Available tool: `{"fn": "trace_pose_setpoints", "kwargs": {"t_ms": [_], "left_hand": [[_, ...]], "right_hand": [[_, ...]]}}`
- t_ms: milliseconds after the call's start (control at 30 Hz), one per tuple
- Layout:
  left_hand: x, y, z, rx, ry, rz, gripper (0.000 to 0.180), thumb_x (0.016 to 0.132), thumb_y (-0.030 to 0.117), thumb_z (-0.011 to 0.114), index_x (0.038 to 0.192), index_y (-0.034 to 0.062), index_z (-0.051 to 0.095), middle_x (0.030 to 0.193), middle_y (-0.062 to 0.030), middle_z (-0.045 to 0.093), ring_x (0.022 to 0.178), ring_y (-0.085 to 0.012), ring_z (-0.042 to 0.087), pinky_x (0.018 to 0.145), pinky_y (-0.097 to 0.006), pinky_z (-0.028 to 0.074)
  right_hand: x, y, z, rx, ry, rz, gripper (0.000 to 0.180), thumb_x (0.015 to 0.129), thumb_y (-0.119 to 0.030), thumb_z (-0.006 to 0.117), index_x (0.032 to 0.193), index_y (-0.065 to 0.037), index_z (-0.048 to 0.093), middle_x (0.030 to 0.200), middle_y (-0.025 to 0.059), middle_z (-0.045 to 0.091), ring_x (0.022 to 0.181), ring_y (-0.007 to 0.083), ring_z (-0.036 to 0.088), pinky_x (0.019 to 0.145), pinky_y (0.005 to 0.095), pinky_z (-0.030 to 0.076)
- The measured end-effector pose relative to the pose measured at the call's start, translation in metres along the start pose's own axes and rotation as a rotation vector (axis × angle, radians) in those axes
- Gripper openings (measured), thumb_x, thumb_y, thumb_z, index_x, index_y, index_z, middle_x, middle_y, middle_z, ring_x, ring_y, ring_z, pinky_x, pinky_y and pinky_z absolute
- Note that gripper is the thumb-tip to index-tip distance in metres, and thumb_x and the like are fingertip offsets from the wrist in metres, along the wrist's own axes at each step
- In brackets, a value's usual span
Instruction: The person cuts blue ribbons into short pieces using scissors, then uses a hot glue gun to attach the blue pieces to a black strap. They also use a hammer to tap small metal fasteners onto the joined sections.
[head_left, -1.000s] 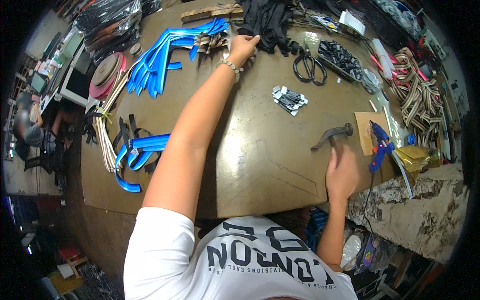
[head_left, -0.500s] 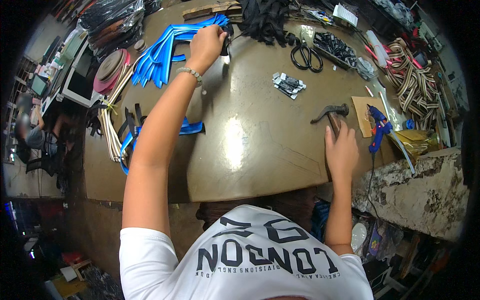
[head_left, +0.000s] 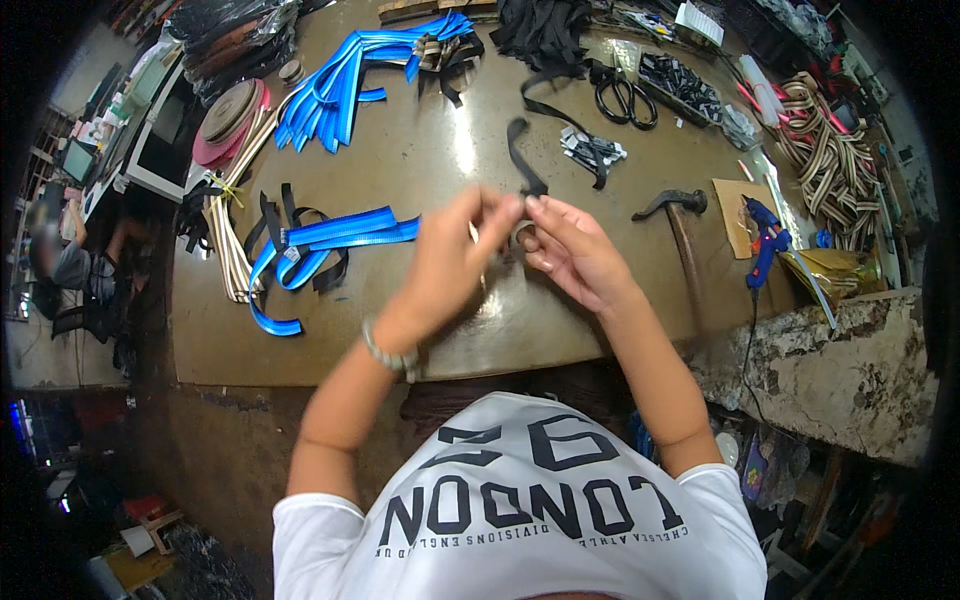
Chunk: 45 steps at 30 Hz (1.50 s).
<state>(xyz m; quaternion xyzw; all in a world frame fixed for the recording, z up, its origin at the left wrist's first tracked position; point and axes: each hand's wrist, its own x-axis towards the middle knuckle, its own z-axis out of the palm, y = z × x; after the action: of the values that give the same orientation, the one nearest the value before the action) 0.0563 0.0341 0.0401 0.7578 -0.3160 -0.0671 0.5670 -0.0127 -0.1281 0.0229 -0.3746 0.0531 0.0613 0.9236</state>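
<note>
Near the table's front middle, my left hand (head_left: pixel 452 258) and my right hand (head_left: pixel 580 250) meet, fingertips pinched together. A narrow black strap (head_left: pixel 524 160) runs up and away from their fingertips; its other end is hidden by my fingers. Both hands appear closed on it. Another black strap (head_left: pixel 560 112) trails from a dark pile behind, across a small bundle of grey-and-black pieces (head_left: pixel 592 148). Blue straps with black ends (head_left: pixel 340 232) lie to the left of my left hand. A hammer (head_left: pixel 686 235) rests on the table, right of my right hand.
Fanned blue straps (head_left: pixel 335 95) and a black strap pile (head_left: pixel 540 35) lie at the back. Black scissors (head_left: pixel 625 98) sit beside a tray of black pieces (head_left: pixel 680 88). A blue glue gun (head_left: pixel 765 240) and striped webbing (head_left: pixel 830 150) are at right. A person (head_left: pixel 70 250) sits far left.
My right hand has let go of the hammer and moved left. My left hand has come back from the far blue straps; the two now meet at a black strap.
</note>
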Motion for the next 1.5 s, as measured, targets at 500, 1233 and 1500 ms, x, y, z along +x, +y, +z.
{"fn": "trace_pose_setpoints", "kwargs": {"t_ms": [500, 1233, 1500], "left_hand": [[-0.11, 0.014, 0.001, 0.031, -0.173, -0.43, 0.021, 0.091, 0.019, 0.067, 0.088, -0.0019, 0.068, 0.069, -0.0101, 0.065, 0.062, -0.0187, 0.061, 0.06, -0.032, 0.048], [-0.096, -0.01, 0.002, 0.798, -0.165, 0.095, 0.052, 0.082, 0.043, 0.071, 0.13, 0.0278, 0.06, 0.134, -0.01, 0.044, 0.125, -0.033, 0.035, 0.108, -0.054, 0.021], [-0.103, -0.009, 0.001, 0.719, -0.18, 0.032, 0.054, 0.075, 0.042, 0.077, 0.126, 0.0274, 0.064, 0.137, -0.0126, 0.042, 0.13, -0.0375, 0.032, 0.113, -0.056, 0.02]], "right_hand": [[0.155, -0.076, -0.051, -1.1, -0.101, 0.06, 0.024, 0.093, -0.021, 0.067, 0.104, 0.001, 0.066, 0.091, 0.0043, 0.069, 0.075, 0.0072, 0.063, 0.067, 0.0223, 0.049], [-0.177, -0.067, -0.163, -1.845, 1.964, -0.438, 0.047, 0.085, -0.029, 0.078, 0.11, 0.004, 0.054, 0.109, 0.0144, 0.055, 0.095, 0.023, 0.053, 0.081, 0.04, 0.047], [-0.151, -0.132, -0.207, -1.57, 1.34, -0.609, 0.064, 0.087, -0.035, 0.075, 0.131, 0.002, 0.047, 0.107, 0.012, 0.064, 0.094, 0.0225, 0.065, 0.078, 0.0342, 0.053]]}}
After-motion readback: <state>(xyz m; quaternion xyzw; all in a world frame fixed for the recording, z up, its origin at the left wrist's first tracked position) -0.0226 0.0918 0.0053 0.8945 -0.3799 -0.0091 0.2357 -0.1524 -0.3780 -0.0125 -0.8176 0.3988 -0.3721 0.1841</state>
